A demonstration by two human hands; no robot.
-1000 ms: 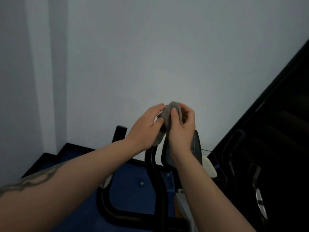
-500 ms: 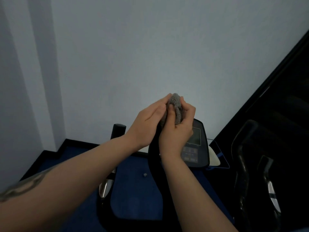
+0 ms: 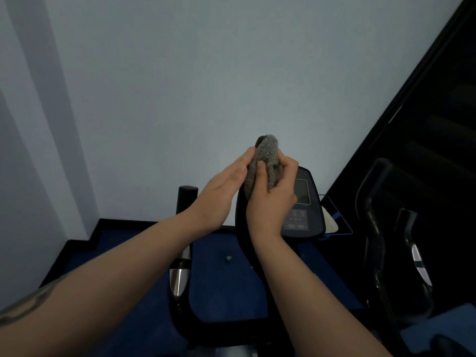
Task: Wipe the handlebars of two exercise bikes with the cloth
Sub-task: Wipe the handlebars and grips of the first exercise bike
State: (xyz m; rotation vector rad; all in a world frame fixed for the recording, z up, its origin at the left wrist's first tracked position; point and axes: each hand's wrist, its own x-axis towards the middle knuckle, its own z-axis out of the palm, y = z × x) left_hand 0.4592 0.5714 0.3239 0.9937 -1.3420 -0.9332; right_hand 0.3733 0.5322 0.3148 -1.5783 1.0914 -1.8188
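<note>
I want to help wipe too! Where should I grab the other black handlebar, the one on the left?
Likely best: take the left handlebar by its upright black top, coming from the left. It stands free there, while both hands and the cloth crowd the right.

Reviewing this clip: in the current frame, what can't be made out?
Head view only:
- Right handlebar tip: wrapped by the grey cloth and both hands, left hand, right hand.
- Console readout: too dark and small.
- Second bike's handlebars: lost in shadow, cut off by the bottom edge.

Console [image 3: 301, 202] right of handlebar [image 3: 244, 243]; second bike [image 3: 381, 243] far right.
</note>
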